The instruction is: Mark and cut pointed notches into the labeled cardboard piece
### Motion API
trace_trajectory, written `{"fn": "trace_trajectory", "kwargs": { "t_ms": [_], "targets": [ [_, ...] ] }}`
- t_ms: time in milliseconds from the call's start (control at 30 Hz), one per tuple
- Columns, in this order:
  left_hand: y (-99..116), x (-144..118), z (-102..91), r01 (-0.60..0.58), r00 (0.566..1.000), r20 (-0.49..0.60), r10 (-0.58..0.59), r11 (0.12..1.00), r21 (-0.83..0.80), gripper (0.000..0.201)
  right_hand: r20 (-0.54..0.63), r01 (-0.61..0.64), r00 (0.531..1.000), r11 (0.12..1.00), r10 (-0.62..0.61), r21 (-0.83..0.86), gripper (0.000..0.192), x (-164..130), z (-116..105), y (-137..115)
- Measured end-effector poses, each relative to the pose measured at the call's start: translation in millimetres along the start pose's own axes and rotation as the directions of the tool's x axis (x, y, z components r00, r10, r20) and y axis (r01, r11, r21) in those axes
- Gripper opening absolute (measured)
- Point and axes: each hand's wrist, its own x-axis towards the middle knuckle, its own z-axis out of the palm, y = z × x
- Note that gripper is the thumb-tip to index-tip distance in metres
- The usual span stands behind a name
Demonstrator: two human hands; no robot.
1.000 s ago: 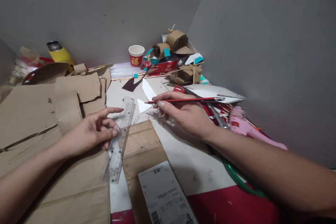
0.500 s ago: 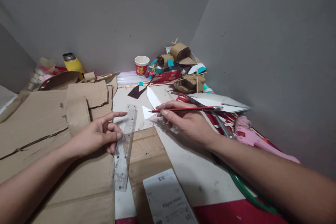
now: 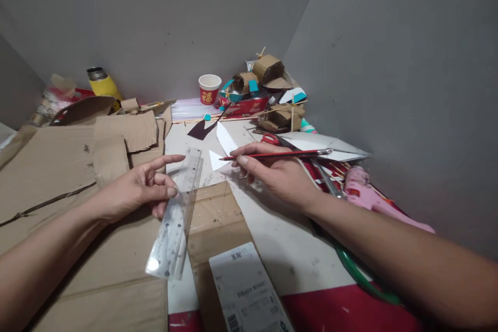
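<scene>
My left hand [image 3: 146, 187] is closed on a clear plastic ruler [image 3: 179, 218], thumb at its left edge and forefinger stretched toward its far end. The ruler is tilted, and its near end catches the light. Between the thumb and fingers of my right hand [image 3: 268, 168] lies a red and black pencil [image 3: 280, 154], nearly level, its point to the left. A small white triangular paper piece [image 3: 216, 161] is just under the pencil point. Beneath and right of the ruler is a brown cardboard piece [image 3: 218, 236] with a white printed label [image 3: 249, 285].
Large cardboard sheets [image 3: 116, 259] cover the left side. A paper cup [image 3: 209, 89], a yellow bottle [image 3: 103, 85] and cardboard models [image 3: 268, 72] stand along the back. Red-handled scissors [image 3: 270, 139], a pink glue gun [image 3: 369, 197] and a green handle [image 3: 361, 280] lie on the right.
The ruler has tipped in my left hand, its near end swinging left. My right hand keeps the pencil in much the same place. The view has shifted slightly.
</scene>
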Motion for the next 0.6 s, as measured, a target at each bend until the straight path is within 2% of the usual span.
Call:
{"fn": "trace_trajectory", "kwargs": {
  "t_ms": [333, 600],
  "targets": [
    [-9, -7, 20.6, 0.08, 0.996, 0.019, -0.082, 0.993, 0.082, 0.076, 0.023, -0.011, 1.0, 1.0, 0.012, -0.011, 0.018, 1, 0, 3],
    [-14, -8, 25.3, 0.089, 0.996, 0.01, -0.091, 0.988, 0.127, 0.077, 0.024, 0.01, 1.0, 1.0, -0.009, -0.02, 0.018, 1, 0, 4]
  ]
}}
